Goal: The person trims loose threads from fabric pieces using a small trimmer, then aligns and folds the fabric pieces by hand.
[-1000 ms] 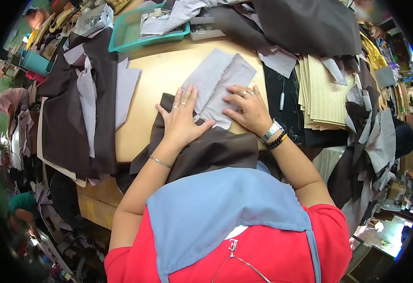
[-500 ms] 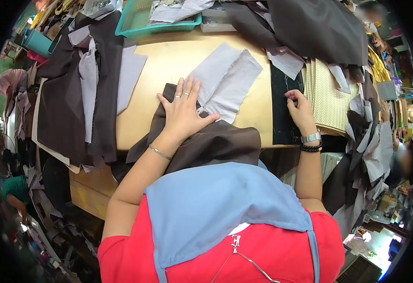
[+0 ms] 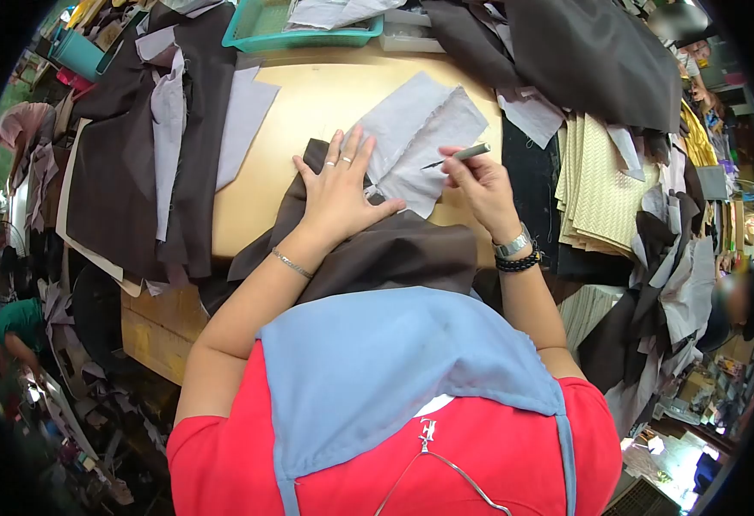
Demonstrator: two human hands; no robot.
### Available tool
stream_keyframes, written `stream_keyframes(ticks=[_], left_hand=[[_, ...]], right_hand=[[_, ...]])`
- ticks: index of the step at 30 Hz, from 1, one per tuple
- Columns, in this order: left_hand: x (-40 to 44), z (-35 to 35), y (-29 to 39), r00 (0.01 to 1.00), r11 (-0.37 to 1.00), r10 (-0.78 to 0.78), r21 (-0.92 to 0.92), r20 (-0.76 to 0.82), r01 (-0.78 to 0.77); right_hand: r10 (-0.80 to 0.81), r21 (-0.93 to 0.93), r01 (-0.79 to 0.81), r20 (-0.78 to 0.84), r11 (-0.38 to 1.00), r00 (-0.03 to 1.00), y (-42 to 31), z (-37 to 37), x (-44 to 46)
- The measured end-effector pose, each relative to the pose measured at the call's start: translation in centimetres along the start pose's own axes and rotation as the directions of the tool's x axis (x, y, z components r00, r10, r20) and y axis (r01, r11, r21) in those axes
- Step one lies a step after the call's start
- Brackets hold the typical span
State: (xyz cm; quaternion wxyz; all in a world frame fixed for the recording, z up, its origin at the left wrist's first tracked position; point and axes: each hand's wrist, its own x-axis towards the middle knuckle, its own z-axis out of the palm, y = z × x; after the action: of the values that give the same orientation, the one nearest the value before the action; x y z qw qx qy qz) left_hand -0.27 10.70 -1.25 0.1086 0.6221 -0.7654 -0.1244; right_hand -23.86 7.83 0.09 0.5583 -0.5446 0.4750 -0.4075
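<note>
My left hand (image 3: pixel 337 185) lies spread with the fingers apart, pressing on dark brown fabric (image 3: pixel 394 258) and the edge of a pale grey fabric piece (image 3: pixel 411 129). A seam or fold runs across the grey piece. A small light metallic-looking part (image 3: pixel 371 191) shows beside my left thumb. My right hand (image 3: pixel 482 189) is closed around a slim pointed tool (image 3: pixel 473 151) with a grey-green handle and a thin dark tip. That tip points left, over the grey fabric; whether it touches cannot be seen.
A teal basket (image 3: pixel 308 39) stands at the back. Dark brown fabric (image 3: pixel 119 189) with grey strips lies at the left. Stacked cream textured sheets (image 3: pixel 600 189) rest on the right, near a black strip (image 3: pixel 527 189). More dark fabric (image 3: pixel 592 52) covers the back right.
My right hand has moved left from the black strip to over the grey fabric, and the pointed tool now shows in it. My left hand stays spread on the fabric.
</note>
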Motion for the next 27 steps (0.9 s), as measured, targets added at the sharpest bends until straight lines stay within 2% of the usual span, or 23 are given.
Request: stream_keyframes(ticks=[1, 4, 7, 10, 13, 17, 20, 27], left_hand=[[0.0, 0.0, 0.0, 1.0, 1.0, 0.004, 0.001, -0.007, -0.004], [0.1, -0.1, 0.2, 1.0, 1.0, -0.006, 0.008, 0.008, 0.006], [0.2, 0.0, 0.2, 1.0, 0.999, 0.012, 0.035, -0.023, -0.011], [0.3, 0.4, -0.1, 0.986, 0.99, 0.141, 0.036, -0.09, -0.138], [0.3, -0.1, 0.1, 0.994, 0.993, 0.112, 0.039, -0.018, -0.111], [0.1, -1.2, 0.7, 1.0, 0.999, 0.023, 0.025, 0.011, -0.023], [0.1, -1.0, 0.7, 1.0, 0.999, 0.014, 0.03, -0.002, -0.014], [0.2, -0.6, 0.4, 1.0, 0.999, 0.024, 0.048, -0.008, -0.024]], right_hand=[[0.028, -0.102, -0.024, 0.039, 0.994, 0.999, 0.5, -0.1, 0.2], [-0.062, -0.202, 0.078, 0.085, 0.976, 0.994, 1.0, -0.5, 0.5], [-0.03, -0.011, 0.03, -0.006, 0.999, 1.0, 0.6, 0.6, 0.6], [-0.136, 0.08, 0.136, -0.005, 0.987, 0.991, 1.1, 2.5, 1.3], [-0.158, 0.223, 0.145, 0.04, 0.964, 0.987, 1.5, 4.3, 1.7], [-0.166, 0.055, 0.16, 0.108, 0.986, 0.98, 3.2, 4.0, 1.8], [-0.189, 0.097, 0.178, 0.116, 0.979, 0.975, 3.4, 4.0, 1.7], [-0.208, -0.083, 0.221, 0.141, 0.972, 0.968, 2.4, 4.1, 1.2]])
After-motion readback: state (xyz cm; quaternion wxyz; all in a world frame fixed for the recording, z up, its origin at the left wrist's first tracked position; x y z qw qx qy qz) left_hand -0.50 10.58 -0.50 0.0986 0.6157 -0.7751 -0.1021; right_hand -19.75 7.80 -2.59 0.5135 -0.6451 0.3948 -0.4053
